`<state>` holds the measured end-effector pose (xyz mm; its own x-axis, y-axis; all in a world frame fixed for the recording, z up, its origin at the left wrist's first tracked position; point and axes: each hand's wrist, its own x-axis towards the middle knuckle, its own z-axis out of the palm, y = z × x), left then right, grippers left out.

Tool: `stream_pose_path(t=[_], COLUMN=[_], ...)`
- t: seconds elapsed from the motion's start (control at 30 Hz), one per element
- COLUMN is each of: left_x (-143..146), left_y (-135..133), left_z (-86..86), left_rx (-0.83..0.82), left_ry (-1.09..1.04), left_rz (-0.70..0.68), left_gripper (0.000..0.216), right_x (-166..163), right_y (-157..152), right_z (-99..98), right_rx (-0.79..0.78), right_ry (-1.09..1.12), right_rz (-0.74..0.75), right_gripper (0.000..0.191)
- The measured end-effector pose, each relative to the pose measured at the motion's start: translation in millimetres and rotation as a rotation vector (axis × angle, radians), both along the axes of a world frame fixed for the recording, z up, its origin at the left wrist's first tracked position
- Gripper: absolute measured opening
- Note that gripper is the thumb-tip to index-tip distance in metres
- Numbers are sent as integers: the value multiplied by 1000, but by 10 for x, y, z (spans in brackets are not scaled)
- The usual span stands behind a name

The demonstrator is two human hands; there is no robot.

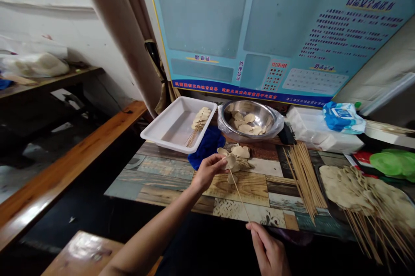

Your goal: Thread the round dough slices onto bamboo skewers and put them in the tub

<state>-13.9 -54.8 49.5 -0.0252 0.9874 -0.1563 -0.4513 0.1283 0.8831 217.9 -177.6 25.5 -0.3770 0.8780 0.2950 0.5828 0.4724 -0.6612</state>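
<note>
In the head view, the left hand [210,171] has a narrow fingertip grip on a pale slice [231,162] above the table [168,165], inside its near edge, while the right hand's [268,248] grip, just off that edge, holds the lower end of a stick [240,195]. The slice looks light, soft and easily torn, best pinched by its rim; the thin stick, probably stiff, is best held low.

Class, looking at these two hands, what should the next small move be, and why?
Probably the right hand should push the skewer upward through the pale slice: the left hand pinches that slice at the skewer's upper end, while the right grips its lower end.
</note>
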Motion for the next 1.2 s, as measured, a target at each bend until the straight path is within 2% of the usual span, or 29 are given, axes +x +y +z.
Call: stream_pose_path(t=[0.17,0.33,0.47,0.63,0.77,0.93,1.1,1.2], left_x=[-30,8,65,130,188,247,376,468], left_y=[1,-72,-107,-152,-209,-245,-372,-473], left_z=[36,35,30,-4,-53,-80,-124,-173], left_rx=[-178,-163,-74,77,118,36,-61,-86], left_ry=[-221,-264,-173,40,102,-30,-81,-65], left_rz=[-103,-146,-108,19,75,16,-78,-217], left_gripper=[31,29,32,32,30,49,37,35], right_x=[54,-40,-100,-95,-84,-105,-147,-124], right_y=[7,-61,-111,-145,-177,-194,-166,-130], right_z=[-119,-214,-226,-228,-230,-190,-157,-177], right_rx=[80,-14,-73,-97,-128,-145,-113,-83], right_ry=[91,232,257,260,259,247,266,265], right_rz=[-4,-151,-180,-192,-178,-205,-233,-240], right_gripper=[26,29,31,30,30,35,35,36])
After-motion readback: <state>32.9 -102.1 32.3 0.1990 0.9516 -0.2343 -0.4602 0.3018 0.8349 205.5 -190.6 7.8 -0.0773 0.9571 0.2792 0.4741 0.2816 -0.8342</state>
